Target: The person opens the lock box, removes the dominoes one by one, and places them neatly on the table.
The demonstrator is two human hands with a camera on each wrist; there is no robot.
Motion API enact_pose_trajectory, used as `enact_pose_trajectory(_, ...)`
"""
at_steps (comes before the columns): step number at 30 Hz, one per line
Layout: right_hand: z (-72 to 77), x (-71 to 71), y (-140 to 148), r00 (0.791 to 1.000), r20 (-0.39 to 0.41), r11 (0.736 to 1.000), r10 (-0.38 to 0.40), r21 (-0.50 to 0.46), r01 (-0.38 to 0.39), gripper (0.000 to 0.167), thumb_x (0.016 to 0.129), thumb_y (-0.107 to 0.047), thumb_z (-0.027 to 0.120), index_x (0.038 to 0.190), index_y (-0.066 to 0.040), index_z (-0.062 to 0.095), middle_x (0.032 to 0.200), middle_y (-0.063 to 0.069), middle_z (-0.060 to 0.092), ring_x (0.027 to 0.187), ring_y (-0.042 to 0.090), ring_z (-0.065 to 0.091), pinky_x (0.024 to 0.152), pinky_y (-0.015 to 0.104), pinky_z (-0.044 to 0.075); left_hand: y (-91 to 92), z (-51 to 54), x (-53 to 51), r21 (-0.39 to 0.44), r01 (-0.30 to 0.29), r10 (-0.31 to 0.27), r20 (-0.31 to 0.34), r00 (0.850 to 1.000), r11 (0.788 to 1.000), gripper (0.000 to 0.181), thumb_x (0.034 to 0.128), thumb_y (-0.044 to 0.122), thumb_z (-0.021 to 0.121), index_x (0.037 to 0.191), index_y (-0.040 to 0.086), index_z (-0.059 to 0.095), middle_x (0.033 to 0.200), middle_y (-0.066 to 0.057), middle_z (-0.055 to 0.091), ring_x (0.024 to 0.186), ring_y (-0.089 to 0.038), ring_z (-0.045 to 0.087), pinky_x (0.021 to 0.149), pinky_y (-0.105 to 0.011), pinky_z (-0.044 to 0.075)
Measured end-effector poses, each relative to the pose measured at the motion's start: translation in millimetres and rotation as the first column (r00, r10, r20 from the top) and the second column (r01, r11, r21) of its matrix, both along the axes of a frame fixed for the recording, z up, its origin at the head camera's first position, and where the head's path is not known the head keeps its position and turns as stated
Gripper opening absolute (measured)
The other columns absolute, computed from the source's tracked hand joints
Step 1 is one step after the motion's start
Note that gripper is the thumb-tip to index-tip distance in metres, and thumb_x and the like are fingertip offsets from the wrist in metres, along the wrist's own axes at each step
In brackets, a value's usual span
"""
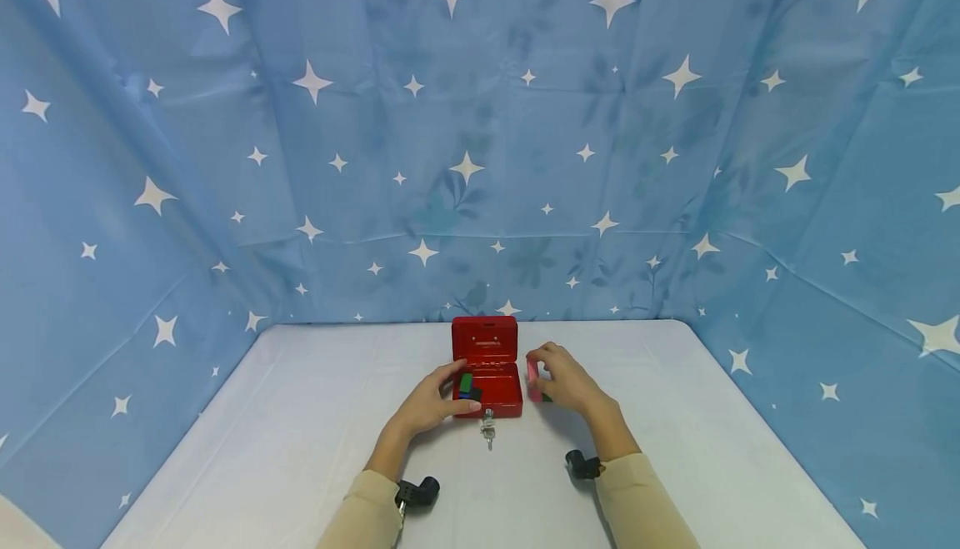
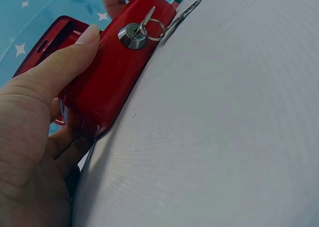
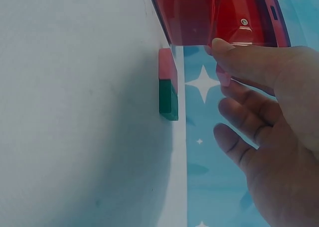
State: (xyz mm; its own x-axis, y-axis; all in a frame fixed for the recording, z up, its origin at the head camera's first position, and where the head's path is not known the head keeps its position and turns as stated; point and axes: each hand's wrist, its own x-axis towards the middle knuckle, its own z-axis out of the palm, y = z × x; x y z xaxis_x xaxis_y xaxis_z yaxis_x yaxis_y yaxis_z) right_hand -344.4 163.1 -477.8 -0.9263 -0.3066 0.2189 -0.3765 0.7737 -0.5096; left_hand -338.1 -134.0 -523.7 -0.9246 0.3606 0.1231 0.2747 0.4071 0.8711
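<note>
I register one pink block point(image 3: 224, 76) pinched between the thumb and fingers of the right hand point(image 1: 572, 382), just right of the open red box point(image 1: 510, 409). A second pink block point(image 3: 166, 65) and a green block point(image 3: 166, 97) rest on the white table point(image 1: 337, 399) nearby. The left hand point(image 1: 429, 401) grips the box's near left corner, thumb over the front wall, beside the lock point(image 2: 132, 42).

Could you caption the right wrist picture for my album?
The right hand pinches a pink block beside an open red box; a green block rests nearby.
</note>
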Motion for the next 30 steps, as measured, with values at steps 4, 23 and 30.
enact_pose_trajectory(4, 0.1, 0.0, 2, 1.000, 0.008, 1.000, 0.001, -0.008, -0.001, 0.040, 0.091, -0.008, 0.079, 0.129, -0.003, 0.069, 0.120, 0.008, 0.066, 0.113, 0.030, 0.063, 0.097, 0.045, 0.060, 0.0, -0.8, -0.9, 0.004, 0.002, -0.002, -0.002, 1.000, 1.000, 0.087, 0.0857, 0.038, 0.085, 0.159, 0.019, 0.043, 0.165, -0.013, 0.041, 0.151, -0.043, 0.039, 0.119, -0.060, 0.040)
enact_pose_trajectory(23, -1.0, 0.3, 12, 0.999, 0.028, 1.000, 0.020, -0.017, -0.020, 0.037, 0.089, -0.003, 0.078, 0.125, 0.000, 0.070, 0.114, 0.007, 0.066, 0.108, 0.033, 0.066, 0.098, 0.049, 0.058, 1.4, 1.8, 2.1, -0.008, -0.010, 0.010, 0.002, 1.000, 1.000, 0.089, 0.0851, 0.041, 0.086, 0.160, 0.018, 0.042, 0.165, -0.014, 0.040, 0.152, -0.043, 0.037, 0.120, -0.061, 0.037)
enact_pose_trajectory(30, 0.3, 0.8, 14, 0.998, 0.064, 1.000, 0.013, -0.022, -0.012, 0.036, 0.089, -0.002, 0.078, 0.124, -0.001, 0.071, 0.111, 0.006, 0.067, 0.106, 0.031, 0.065, 0.096, 0.049, 0.058, 1.4, 3.0, 2.5, -0.006, -0.009, 0.009, 0.004, 1.000, 1.000, 0.089, 0.0855, 0.041, 0.085, 0.160, 0.018, 0.042, 0.165, -0.014, 0.040, 0.152, -0.043, 0.037, 0.120, -0.062, 0.038)
